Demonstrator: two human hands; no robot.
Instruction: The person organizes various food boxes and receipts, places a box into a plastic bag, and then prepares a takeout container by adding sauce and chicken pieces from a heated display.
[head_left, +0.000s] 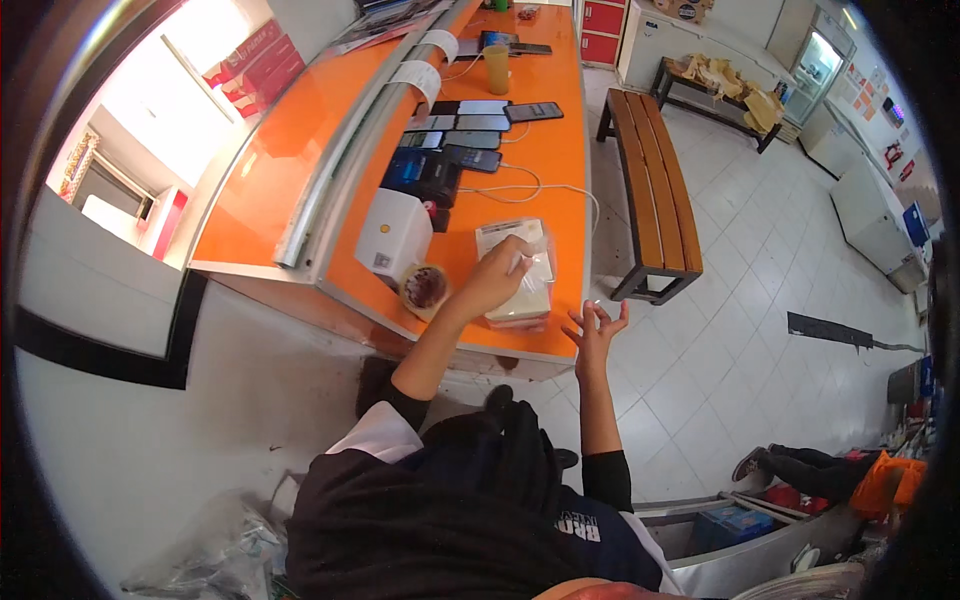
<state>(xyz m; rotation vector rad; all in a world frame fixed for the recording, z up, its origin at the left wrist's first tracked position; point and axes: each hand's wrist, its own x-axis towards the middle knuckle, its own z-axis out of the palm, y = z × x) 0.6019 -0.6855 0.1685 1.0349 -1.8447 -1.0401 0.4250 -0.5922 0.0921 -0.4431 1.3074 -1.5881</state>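
My left hand (499, 277) rests on a clear plastic-wrapped stack of pale paper slips (525, 300) on the orange counter (551, 341); its fingers are curled, and whether they pinch the plastic is not clear. My right hand (598, 330) is raised just past the counter's right edge, fingers spread and holding nothing. A roll of tape (424, 289) stands left of my left hand, beside a white label or receipt printer (394, 232). Beyond the stack lie a black device (421, 176) and several phones (476, 140), some with white cables.
A yellow cup (496, 69) stands farther along the counter. A metal rail (337, 157) runs along its left side. A slatted wooden bench (656, 180) is to the right on the tiled floor. At lower right, a person in orange (885, 484) is near metal-edged containers.
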